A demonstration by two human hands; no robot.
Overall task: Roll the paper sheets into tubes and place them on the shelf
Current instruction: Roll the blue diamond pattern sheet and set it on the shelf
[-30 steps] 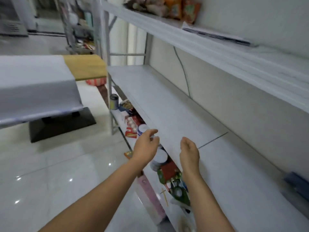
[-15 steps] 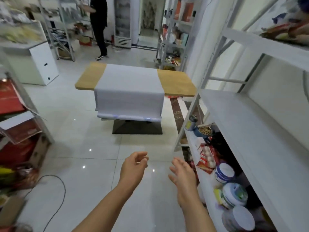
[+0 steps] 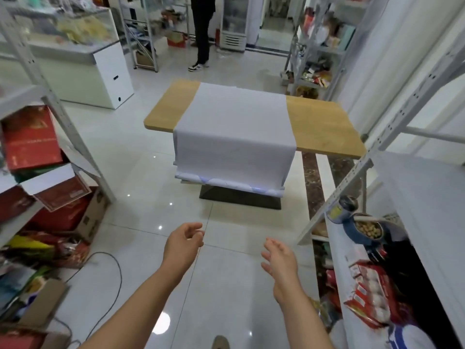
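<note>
from the head camera, the large white paper sheets lie stacked across the middle of a light wooden tabletop, covering its centre and leaving bare wood on both sides. their near part hangs over the front edge of the table and drops towards the floor, flat and smooth, and the bottom edge looks curled or slightly uneven where several sheets end, though blur makes the layers hard to count. the table stands on a dark wedge-shaped base on glossy pale floor tiles. both bare forearms reach forward over the tiles, well short of the table. the left hand holds nothing, its fingers loosely curled with the thumb near the fingertips. the right hand is also empty, its fingers spread and relaxed. to the right stands a white metal shelf unit with a broad bare white board; on its lower level sit a dark-lidded tin can, a blue bowl of nuts and red snack packets. on the left, red cardboard boxes are piled on another rack, and a black cable loops over the floor. beyond the table a person in black trousers stands near a white chest freezer.
</note>
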